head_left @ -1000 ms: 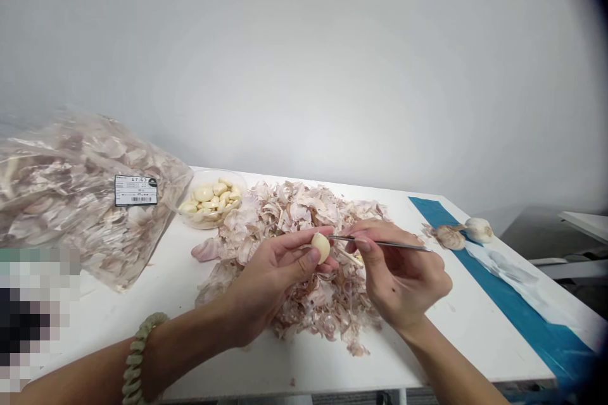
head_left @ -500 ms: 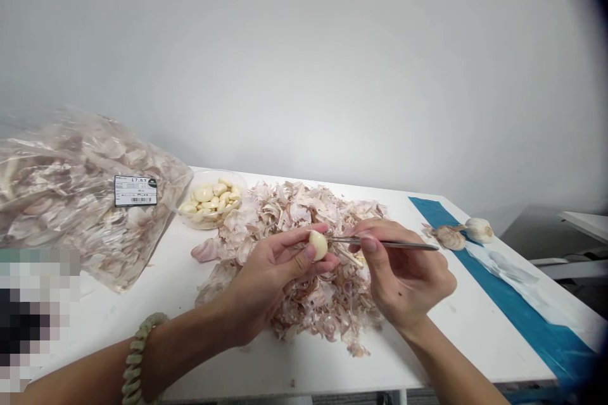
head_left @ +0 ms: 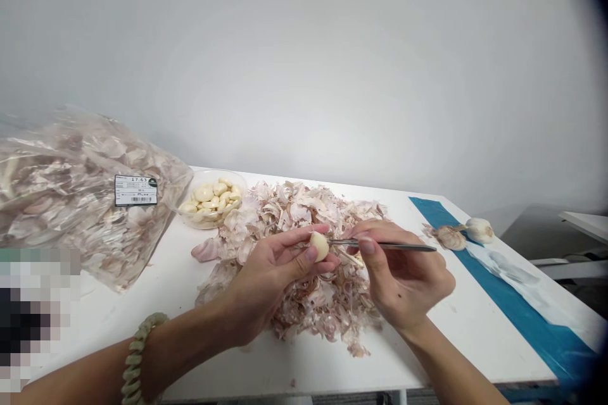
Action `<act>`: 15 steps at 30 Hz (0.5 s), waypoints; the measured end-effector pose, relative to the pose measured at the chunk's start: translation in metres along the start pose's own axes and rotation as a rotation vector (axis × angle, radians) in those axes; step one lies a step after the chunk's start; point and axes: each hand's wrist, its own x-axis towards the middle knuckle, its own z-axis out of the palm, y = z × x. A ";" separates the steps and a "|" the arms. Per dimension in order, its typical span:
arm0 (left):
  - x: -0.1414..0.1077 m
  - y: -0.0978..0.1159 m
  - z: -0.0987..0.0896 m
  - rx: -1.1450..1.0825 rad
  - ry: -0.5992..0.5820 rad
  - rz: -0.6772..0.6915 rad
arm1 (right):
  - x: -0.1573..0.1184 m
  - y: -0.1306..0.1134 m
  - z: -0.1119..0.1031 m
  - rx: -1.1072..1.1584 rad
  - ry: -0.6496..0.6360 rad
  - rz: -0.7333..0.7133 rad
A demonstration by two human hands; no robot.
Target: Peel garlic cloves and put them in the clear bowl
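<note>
Between the thumb and fingers of my left hand (head_left: 280, 266) is a peeled, cream-coloured garlic clove (head_left: 320, 247). My right hand (head_left: 408, 272) pinches a slim metal tool that looks like tweezers (head_left: 403, 246), held nearly level. Its tip points left and meets the right side of the clove; whether it grips anything there is too small to tell. Both hands are above a large heap of loose garlic skins (head_left: 304, 209). A pinkish unpeeled clove (head_left: 207, 250) lies at the heap's left edge.
A clear bowl (head_left: 194, 223) of peeled cloves stands behind my left hand. Left of it leans a labelled plastic bag (head_left: 95, 202) full of skins. On the right, two garlic bulbs (head_left: 479, 230) lie by a blue strip (head_left: 503, 288) and white plastic. A wall rises behind the table.
The clove has turned slightly in my left fingers and sits a little further right. The tool's handle end has shifted very slightly left. All else looks the same.
</note>
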 end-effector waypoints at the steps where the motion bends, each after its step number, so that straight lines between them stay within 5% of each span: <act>1: 0.000 0.000 0.000 0.006 -0.002 0.000 | 0.000 0.000 0.000 0.009 0.000 0.008; 15: -0.001 0.000 -0.001 0.005 0.012 0.001 | -0.002 0.002 0.000 0.025 0.012 0.069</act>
